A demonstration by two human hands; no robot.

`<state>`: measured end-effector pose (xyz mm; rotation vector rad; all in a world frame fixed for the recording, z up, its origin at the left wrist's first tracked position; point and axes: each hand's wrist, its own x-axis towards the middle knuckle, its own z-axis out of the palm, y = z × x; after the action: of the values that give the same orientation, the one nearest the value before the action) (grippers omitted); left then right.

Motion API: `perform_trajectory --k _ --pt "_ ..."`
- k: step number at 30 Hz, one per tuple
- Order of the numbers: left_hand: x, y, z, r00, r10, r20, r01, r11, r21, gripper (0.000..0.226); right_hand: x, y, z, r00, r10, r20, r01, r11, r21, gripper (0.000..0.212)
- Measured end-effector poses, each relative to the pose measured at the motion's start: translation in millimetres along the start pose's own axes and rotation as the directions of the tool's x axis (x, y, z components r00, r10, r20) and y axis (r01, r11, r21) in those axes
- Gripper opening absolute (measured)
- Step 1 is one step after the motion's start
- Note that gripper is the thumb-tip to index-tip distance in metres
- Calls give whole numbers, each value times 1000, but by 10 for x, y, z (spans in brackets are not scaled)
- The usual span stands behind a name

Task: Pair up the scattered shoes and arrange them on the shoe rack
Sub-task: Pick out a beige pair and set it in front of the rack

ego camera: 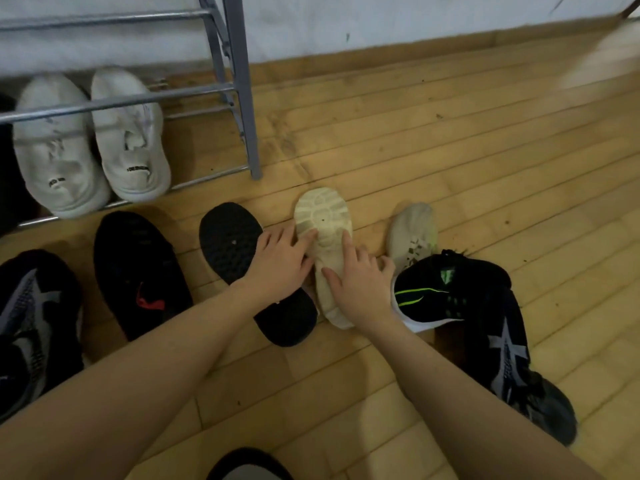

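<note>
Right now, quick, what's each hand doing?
Left hand: open, fingers touching the cream shoe, which lies sole-up.
Right hand: open, fingers pressing on the same shoe.

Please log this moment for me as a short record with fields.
left hand: open, fingers on the cream shoe
right hand: open, fingers on the same shoe
cream shoe: sole up, on the floor
likely mate: pale shoe, upright, to its right
rack: white pair on the bottom shelf

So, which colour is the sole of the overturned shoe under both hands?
Pale cream, almost beige, with a moulded tread; the cream shoe shows best in the head view.
</note>
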<state>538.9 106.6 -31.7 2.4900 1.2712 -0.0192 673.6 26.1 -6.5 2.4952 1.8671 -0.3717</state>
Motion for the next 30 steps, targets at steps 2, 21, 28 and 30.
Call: perform_trajectory --k 2,21,28,30 --pt "34 -8 -36 999 -37 -29 33 991 -126 49 10 -5 1 1000 4 -29 0 992 127 73" --pt "-84 -309 -570 981 55 -186 -66 996 -53 51 31 -171 -161 944 -129 -305 260 859 441 47" --pt "-504 -469 -472 948 -169 -268 154 985 -76 47 -125 -307 -77 910 -332 -247 397 869 294 41" --pt "-556 -527 -400 943 -225 -247 212 974 -77 50 -163 -378 -50 917 -325 -231 382 883 272 46"
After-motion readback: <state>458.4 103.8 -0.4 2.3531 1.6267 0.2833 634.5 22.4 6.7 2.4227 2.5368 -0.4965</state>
